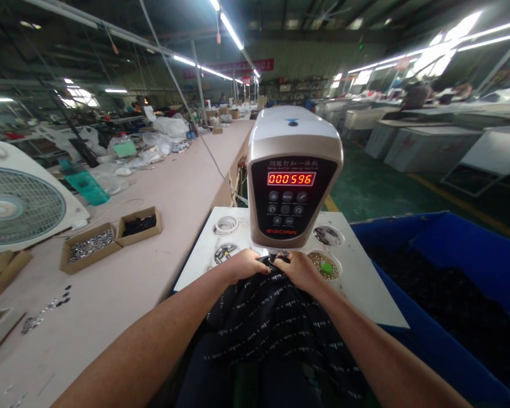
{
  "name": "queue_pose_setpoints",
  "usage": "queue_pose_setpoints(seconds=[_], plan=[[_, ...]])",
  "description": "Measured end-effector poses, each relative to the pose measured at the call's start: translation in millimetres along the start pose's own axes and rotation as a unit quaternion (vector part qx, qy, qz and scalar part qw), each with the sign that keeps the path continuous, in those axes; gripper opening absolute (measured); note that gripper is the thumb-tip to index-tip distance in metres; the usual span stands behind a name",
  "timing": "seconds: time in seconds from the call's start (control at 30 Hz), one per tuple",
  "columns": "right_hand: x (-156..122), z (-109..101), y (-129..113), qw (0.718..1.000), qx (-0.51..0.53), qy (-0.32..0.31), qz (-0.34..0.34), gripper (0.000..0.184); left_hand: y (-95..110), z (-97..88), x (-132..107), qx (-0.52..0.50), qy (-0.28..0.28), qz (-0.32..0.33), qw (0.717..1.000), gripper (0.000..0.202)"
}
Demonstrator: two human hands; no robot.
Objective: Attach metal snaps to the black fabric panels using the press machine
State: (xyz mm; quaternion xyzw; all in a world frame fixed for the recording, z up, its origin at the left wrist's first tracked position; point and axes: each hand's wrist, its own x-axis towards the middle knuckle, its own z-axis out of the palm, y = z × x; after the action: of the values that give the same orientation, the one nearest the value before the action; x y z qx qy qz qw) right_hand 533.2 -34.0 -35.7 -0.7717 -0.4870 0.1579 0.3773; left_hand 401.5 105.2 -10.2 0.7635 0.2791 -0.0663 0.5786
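Observation:
A black cloth with rows of small white print hangs from both my hands over the front of a white work plate. My left hand pinches its upper edge on the left, and my right hand pinches it on the right, a short gap apart. Both hands are close under the head of a button-fastening machine, whose red display reads 000596. The machine's lower tooling is mostly hidden behind my fingers and the cloth.
Cups in the plate hold brass-coloured fasteners and metal parts. A blue bin with dark cloth stands right. On the left table are a box of metal pieces, a box of black pieces, a fan and a teal bottle.

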Motion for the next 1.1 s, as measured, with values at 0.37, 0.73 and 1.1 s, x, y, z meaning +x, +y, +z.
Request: queue_pose_setpoints(seconds=[0.37, 0.73, 1.1], plan=[[7, 5, 8, 0.998, -0.056, 0.016, -0.013, 0.018, -3, 0.9, 9, -0.071, -0.017, -0.053, 0.996, 0.019], [-7, 9, 12, 0.981, -0.180, -0.017, -0.065, 0.024, -36, 0.1, 5, -0.111, 0.025, 0.037, 0.993, 0.033], [-6, 14, 21, 0.975, -0.222, 0.005, -0.020, 0.038, -36, 3.7, 9, -0.127, 0.033, 0.027, 0.991, 0.030]])
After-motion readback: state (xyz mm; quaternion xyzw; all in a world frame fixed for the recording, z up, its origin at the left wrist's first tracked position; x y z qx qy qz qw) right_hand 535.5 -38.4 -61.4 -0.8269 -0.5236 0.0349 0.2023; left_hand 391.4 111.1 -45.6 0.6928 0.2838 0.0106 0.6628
